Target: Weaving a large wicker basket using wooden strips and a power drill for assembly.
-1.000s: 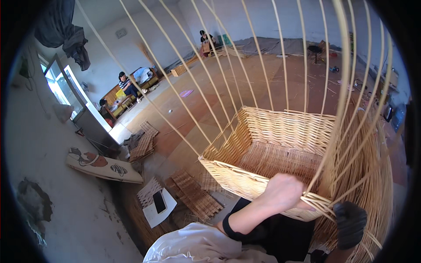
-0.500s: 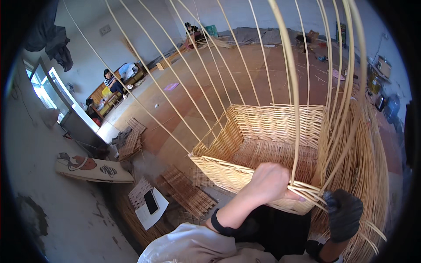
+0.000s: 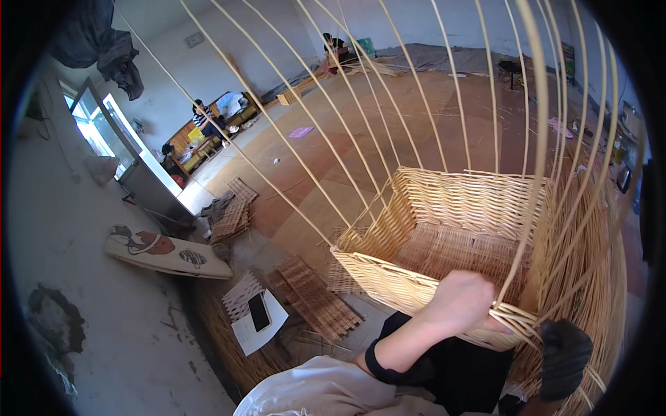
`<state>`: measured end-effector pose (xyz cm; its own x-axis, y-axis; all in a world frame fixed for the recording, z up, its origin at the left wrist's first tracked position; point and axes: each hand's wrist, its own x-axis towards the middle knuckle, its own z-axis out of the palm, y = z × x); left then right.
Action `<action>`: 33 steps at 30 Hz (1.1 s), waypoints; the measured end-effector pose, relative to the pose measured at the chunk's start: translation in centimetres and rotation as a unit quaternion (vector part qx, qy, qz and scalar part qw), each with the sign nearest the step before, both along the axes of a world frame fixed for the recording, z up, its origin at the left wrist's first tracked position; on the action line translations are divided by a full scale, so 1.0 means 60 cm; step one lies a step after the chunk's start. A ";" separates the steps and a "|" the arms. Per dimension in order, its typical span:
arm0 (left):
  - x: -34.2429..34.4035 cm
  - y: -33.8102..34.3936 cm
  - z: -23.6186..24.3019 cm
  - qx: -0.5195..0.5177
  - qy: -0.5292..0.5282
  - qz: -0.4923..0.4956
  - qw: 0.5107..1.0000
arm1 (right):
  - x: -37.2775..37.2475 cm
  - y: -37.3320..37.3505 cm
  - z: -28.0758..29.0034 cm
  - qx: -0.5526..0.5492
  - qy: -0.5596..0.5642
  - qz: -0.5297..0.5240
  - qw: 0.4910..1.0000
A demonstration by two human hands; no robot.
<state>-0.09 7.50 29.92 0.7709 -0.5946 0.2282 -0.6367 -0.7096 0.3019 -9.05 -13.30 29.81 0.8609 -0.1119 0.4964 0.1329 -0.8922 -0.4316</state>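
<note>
A rectangular wicker basket (image 3: 479, 197) with long upright willow rods (image 3: 458, 90) along its rim stands tilted in front of me. My bare left hand (image 3: 463, 299) is closed over the near rim close to the right corner, its thumb side by a thick upright rod. Just right of that corner is my right hand (image 3: 565, 357) in a dark grey glove, closed around willow strands (image 3: 522, 320) that run out from the rim. Its fingertips are hidden, and strand ends show below the glove.
A large bundle of loose willow rods (image 3: 600, 277) lies right of the basket. Flat woven panels (image 3: 316, 298) and a phone (image 3: 259, 312) on white paper (image 3: 274, 331) are at left, near a printed board (image 3: 173, 253) by the wall. People sit on a bench (image 3: 191, 142) and farther back.
The whole scene has shifted right in view, basket and both hands with it. The left hand keeps its hold on the rim; the gloved right hand has turned slightly and sits a little lower.
</note>
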 end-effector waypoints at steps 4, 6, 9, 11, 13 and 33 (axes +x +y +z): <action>-0.005 -0.002 -0.003 -0.025 -0.024 -0.006 0.999 | -0.006 -0.005 0.000 0.005 0.030 -0.014 0.999; -0.008 -0.002 -0.003 -0.029 -0.030 -0.004 0.999 | -0.008 -0.004 0.002 0.012 0.027 -0.015 0.999; -0.010 -0.001 -0.005 -0.022 -0.012 0.002 1.000 | -0.010 0.000 0.003 0.017 0.030 -0.021 0.999; -0.010 0.000 -0.007 -0.033 -0.002 0.001 0.999 | -0.012 0.003 0.003 0.046 0.045 -0.019 0.998; -0.010 0.001 -0.011 -0.036 -0.012 -0.007 0.999 | -0.014 0.004 0.004 0.041 0.044 -0.020 0.998; -0.010 -0.003 -0.007 -0.027 -0.032 -0.010 0.999 | -0.014 0.006 0.008 0.024 0.051 -0.050 0.997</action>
